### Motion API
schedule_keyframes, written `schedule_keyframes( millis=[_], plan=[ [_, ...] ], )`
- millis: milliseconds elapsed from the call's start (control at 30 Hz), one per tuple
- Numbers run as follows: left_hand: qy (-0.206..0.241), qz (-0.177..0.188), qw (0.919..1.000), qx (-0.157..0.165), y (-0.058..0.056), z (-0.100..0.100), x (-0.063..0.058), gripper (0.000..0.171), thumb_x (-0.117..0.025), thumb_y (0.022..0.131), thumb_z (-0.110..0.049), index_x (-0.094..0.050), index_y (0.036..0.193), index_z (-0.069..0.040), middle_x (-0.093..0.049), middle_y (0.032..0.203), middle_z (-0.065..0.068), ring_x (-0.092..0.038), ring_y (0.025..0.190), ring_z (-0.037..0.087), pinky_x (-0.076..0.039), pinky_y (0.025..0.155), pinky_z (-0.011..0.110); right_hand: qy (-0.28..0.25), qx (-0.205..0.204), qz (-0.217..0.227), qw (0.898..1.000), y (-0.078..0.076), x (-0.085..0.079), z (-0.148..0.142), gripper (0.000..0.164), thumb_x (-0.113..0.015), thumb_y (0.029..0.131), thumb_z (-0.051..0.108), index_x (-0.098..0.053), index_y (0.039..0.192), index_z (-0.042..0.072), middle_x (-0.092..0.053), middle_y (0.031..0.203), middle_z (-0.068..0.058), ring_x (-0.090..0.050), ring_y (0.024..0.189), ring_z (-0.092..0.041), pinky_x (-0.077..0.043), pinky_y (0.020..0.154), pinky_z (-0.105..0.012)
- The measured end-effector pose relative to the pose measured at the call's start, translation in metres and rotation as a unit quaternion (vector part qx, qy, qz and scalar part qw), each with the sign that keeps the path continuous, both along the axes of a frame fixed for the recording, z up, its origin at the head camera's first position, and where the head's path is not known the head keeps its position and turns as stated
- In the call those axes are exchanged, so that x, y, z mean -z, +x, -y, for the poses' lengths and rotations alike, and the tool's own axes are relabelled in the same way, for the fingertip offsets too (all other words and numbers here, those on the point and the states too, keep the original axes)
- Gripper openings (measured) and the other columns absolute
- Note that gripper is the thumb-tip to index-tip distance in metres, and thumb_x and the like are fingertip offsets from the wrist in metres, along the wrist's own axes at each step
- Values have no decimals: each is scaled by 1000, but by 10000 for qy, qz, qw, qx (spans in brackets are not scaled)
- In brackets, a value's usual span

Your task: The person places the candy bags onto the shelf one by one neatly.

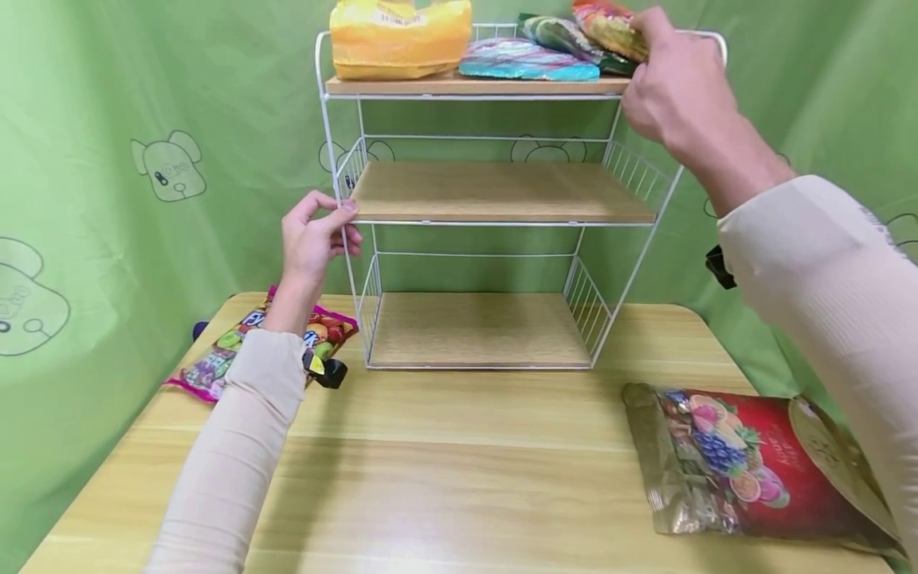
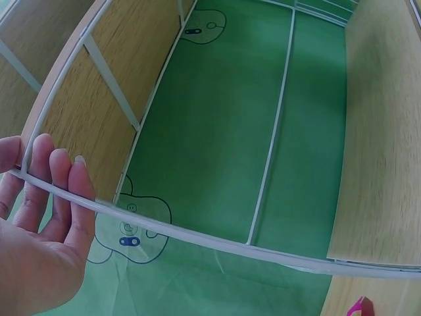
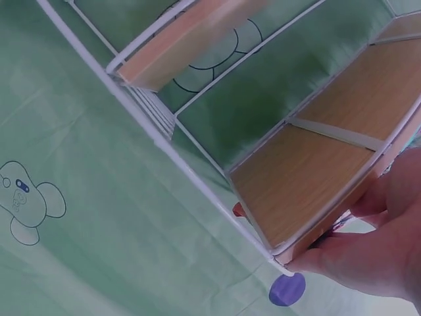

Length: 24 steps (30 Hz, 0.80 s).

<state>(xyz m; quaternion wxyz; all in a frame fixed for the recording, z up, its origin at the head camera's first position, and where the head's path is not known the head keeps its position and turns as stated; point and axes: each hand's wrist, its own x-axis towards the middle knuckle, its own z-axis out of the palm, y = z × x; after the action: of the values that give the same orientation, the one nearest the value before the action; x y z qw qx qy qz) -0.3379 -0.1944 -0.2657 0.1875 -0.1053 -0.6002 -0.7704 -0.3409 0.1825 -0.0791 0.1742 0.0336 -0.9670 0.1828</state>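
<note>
A three-tier wire shelf rack (image 1: 423, 223) with wooden boards stands on the table. My left hand (image 1: 311, 239) grips its left front post at the middle board; in the left wrist view the fingers (image 2: 60, 191) curl round the white wire. At the top right corner, my right hand (image 1: 677, 84) holds an orange-red snack bag (image 1: 608, 30) over the top board. From below, in the right wrist view, the right thumb (image 3: 342, 257) lies along the board's front edge, and the fingertips are mostly hidden. Beside that bag lie a dark green bag (image 1: 559, 36) and a blue striped bag (image 1: 527, 60).
A yellow bag (image 1: 402, 40) sits at the top board's left. On the table (image 1: 459, 462), a fruit candy bag with pink edges (image 1: 215, 359) lies left of the rack, partly behind my left forearm. A large red and gold candy bag (image 1: 760, 462) lies at front right. Green curtain (image 1: 237, 199) surrounds the table.
</note>
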Motion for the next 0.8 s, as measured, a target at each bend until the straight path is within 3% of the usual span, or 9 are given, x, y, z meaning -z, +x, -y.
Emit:
schedule_keyframes(
  millis=[367,667,800],
  plan=[
    [22,-29,10000,-18,-1,0,0,11,-68,94,-2,-62,86,-8,-72,78,6,-63,53,15,-59,51,28,-126,-53,-757,9970,4,13,-1,58,-21,103,17,-19,161,14,-37,156,-30,-38,141,-48,-37,120,-57],
    [-1,-67,10000,-39,-2,1,0,10,-69,93,-3,-63,87,-9,-70,71,5,-63,52,16,-59,51,28,-73,-30,-899,9959,14,11,-2,55,-25,106,22,-19,161,18,-41,152,-29,-42,135,-47,-40,115,-59],
    [-11,-35,10000,-34,-2,1,0,11,-68,93,-3,-63,86,-9,-71,72,5,-63,52,16,-59,51,28,-144,5,-1135,9934,25,11,-5,58,-29,104,22,-19,162,27,-43,154,-24,-49,127,-47,-51,97,-53]
  ],
)
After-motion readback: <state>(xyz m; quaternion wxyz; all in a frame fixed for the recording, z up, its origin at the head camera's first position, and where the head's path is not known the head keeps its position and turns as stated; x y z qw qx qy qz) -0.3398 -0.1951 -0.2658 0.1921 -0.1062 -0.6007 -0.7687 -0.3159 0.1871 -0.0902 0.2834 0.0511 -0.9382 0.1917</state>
